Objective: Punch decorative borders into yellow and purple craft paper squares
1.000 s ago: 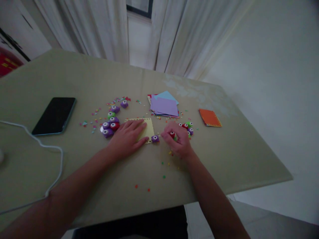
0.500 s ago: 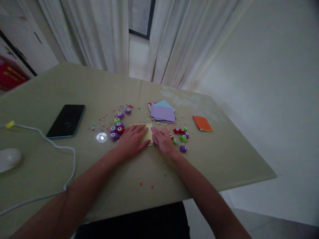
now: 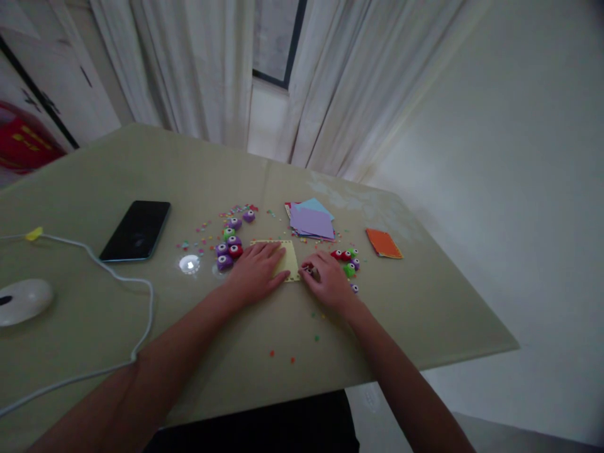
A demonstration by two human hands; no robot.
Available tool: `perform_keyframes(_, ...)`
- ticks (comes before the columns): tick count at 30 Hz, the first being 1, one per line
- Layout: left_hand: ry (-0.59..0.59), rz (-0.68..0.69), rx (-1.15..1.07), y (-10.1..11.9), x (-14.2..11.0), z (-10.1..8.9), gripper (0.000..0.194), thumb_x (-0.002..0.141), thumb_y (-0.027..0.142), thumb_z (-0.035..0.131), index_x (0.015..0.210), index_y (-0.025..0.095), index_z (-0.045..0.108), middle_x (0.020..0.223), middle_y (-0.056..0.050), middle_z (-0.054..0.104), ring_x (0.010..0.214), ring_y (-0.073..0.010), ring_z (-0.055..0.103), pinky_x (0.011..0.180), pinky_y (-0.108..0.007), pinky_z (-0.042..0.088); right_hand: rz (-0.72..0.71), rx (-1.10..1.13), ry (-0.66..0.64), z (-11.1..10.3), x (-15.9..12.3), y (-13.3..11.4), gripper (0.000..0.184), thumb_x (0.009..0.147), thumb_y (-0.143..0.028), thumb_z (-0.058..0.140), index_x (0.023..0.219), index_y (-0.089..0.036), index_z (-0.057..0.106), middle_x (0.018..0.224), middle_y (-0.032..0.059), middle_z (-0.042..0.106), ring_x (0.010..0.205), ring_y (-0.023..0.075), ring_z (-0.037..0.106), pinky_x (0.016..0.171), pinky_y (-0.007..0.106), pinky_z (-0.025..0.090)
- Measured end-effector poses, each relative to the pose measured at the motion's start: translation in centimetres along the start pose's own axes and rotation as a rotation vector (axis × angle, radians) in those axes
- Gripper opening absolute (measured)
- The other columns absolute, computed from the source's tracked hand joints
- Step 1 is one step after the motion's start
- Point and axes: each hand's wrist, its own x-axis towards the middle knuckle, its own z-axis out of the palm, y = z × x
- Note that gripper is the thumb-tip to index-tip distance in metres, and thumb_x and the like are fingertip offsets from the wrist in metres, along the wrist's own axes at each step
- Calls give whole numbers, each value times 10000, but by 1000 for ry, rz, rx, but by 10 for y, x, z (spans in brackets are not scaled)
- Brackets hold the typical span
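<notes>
The yellow card (image 3: 291,258) is held flat on the table (image 3: 245,371) beneath the left hand (image 3: 256,272), fingers spread; its far edge is laid crosswise, its long axis partly covered; by its right edge the right hand (image 3: 325,278) is curled, whether pinching cannot be told.

Indoor room, read as a home; small office not ruled out. Pale curtains (image 3: 198,75) hung beside a dark-framed window (image 3: 276,41). White wall (image 3: 486,201) stood at right. Cloudy-patched surface (image 3: 425,321) carried a tablet (image 3: 136,231) and computer mouse (image 3: 28,302).
</notes>
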Motion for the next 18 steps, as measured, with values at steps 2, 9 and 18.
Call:
perform_keyframes(2,-3,-5,-1,0,0,1,524,1071,471,573,1514,191,592,1611,-156,578,1460,-372,523,1215,-550,429,43,-66,35,-1,-8,11,113,1020,-286,684,947,-201,695,995,80,704,987,257,635,902,365,463)
perform_keyframes(9,-16,-16,-12,0,1,3,541,1068,475,573,1525,185,591,1621,-165,566,1463,-387,512,1225,-569,410,107,-142,101,-5,-13,28,124,1016,-282,694,919,-209,721,976,83,733,976,279,657,903,400,481)
perform_keyframes(18,30,113,-127,-2,-1,4,471,1000,458,643,1382,191,710,1467,-143,699,1388,-348,608,1226,-502,442,-61,-43,110,8,44,-36,91,1048,-245,670,1084,-210,747,1096,95,726,1102,273,664,995,406,509)
